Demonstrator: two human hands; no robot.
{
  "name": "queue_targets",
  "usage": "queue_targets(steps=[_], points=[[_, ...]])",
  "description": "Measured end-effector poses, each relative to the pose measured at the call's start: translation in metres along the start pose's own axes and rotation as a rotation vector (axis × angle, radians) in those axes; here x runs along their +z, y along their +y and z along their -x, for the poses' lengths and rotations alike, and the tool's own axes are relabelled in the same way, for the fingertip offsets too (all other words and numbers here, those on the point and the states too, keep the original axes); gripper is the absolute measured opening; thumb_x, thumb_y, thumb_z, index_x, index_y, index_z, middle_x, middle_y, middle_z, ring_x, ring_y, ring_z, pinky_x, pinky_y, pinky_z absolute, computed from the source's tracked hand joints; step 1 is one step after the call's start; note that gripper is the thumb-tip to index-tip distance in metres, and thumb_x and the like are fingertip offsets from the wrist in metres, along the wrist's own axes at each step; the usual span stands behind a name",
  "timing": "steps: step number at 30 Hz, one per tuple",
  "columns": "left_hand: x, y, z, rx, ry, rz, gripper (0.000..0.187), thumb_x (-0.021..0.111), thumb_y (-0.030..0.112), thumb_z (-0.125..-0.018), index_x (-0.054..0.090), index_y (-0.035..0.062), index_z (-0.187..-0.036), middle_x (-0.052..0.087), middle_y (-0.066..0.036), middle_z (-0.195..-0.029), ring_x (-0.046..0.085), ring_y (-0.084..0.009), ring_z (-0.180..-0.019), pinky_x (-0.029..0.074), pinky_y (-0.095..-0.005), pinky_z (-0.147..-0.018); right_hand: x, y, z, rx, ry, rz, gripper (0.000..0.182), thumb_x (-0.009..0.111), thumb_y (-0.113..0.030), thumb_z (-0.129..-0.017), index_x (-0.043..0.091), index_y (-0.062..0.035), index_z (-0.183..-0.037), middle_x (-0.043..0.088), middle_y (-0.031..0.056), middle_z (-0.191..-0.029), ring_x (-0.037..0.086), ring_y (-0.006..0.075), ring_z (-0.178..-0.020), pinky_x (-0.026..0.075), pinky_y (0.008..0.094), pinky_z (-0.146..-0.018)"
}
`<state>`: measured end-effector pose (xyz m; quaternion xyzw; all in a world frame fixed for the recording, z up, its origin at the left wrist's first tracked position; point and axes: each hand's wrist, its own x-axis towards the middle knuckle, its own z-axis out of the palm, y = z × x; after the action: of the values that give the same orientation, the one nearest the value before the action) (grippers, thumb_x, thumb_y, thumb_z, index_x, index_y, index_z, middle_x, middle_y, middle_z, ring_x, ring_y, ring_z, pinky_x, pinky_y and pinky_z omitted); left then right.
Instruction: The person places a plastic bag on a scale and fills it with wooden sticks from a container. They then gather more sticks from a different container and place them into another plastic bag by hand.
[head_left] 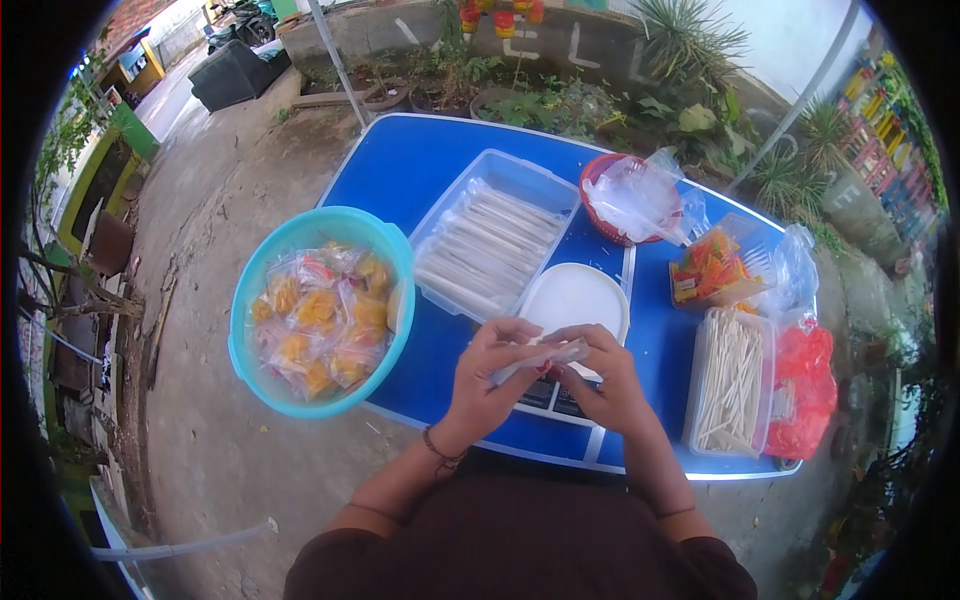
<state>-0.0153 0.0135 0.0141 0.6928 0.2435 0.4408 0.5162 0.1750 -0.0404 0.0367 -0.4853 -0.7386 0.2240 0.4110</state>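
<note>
Both hands meet over the front of a white kitchen scale (574,300). My left hand (492,372) is closed on one side of a small clear plastic bag (540,360), and my right hand (604,376) pinches its other side. A bit of red shows at the bag between the fingers; what it is cannot be made out. Behind the hands, the scale's round white plate is bare. Up and to the left of them, a clear plastic tray (488,160) holds rows of long white wrapped pieces.
A turquoise basin (240,330) of bagged yellow snacks stands left. On the blue table (390,160) are a red basket (600,215) with plastic bags, a tub of orange packets (708,270), a box of white sticks (730,385) and a red plastic bag (803,390).
</note>
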Motion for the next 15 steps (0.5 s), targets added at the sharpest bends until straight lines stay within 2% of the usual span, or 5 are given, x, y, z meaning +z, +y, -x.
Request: queue_targets(steps=[3, 6, 11, 14, 15], points=[[-0.003, 0.0, 0.001, -0.024, -0.007, 0.052, 0.018, 0.066, 0.01, -0.09, 0.073, 0.0013, -0.105, 0.055, -0.013, -0.124, 0.052, -0.0197, -0.115, 0.044, -0.0304, -0.095, 0.003, -0.026, -0.004, 0.267, 0.244, -0.216, 0.045, 0.074, -0.003, -0.076, 0.064, -0.0048, -0.12, 0.065, 0.0114, -0.113, 0.061, 0.0263, -0.099, 0.049, 0.0354, -0.084], [-0.005, -0.001, 0.002, -0.038, 0.02, 0.126, 0.02, 0.066, 0.007, -0.089, 0.073, 0.0029, -0.107, 0.056, -0.014, -0.126, 0.054, -0.0205, -0.115, 0.045, -0.0313, -0.095, 0.002, -0.018, -0.005, 0.014, 0.22, 0.055, 0.041, 0.073, -0.001, -0.077, 0.067, -0.0076, -0.116, 0.064, 0.0115, -0.113, 0.061, 0.0257, -0.095, 0.05, 0.0337, -0.079], [-0.009, -0.004, 0.006, -0.076, 0.031, 0.229, 0.025, 0.065, 0.001, -0.087, 0.072, 0.0047, -0.111, 0.056, -0.014, -0.128, 0.057, -0.0202, -0.115, 0.046, -0.0308, -0.095, 0.003, -0.016, -0.007, -0.041, 0.196, 0.12, 0.036, 0.072, 0.002, -0.075, 0.071, -0.0077, -0.11, 0.066, 0.0104, -0.108, 0.063, 0.0233, -0.094, 0.052, 0.033, -0.076], [-0.011, -0.002, 0.003, -0.04, 0.03, 0.223, 0.021, 0.068, 0.005, -0.087, 0.072, 0.0046, -0.108, 0.057, -0.013, -0.127, 0.06, -0.0203, -0.11, 0.048, -0.0304, -0.092, 0.005, -0.011, -0.008, -0.045, 0.184, 0.05, 0.028, 0.069, 0.004, -0.078, 0.072, -0.0059, -0.104, 0.068, 0.0097, -0.101, 0.065, 0.0223, -0.087, 0.053, 0.0312, -0.072], [-0.01, 0.003, 0.002, -0.117, 0.027, 0.256, 0.02, 0.069, 0.007, -0.086, 0.072, 0.0046, -0.106, 0.06, -0.013, -0.123, 0.062, -0.0196, -0.106, 0.049, -0.0302, -0.09, 0.006, -0.014, -0.008, -0.021, 0.205, 0.012, 0.025, 0.068, 0.005, -0.08, 0.072, -0.0052, -0.103, 0.069, 0.0097, -0.099, 0.066, 0.0217, -0.083, 0.053, 0.0302, -0.07]])
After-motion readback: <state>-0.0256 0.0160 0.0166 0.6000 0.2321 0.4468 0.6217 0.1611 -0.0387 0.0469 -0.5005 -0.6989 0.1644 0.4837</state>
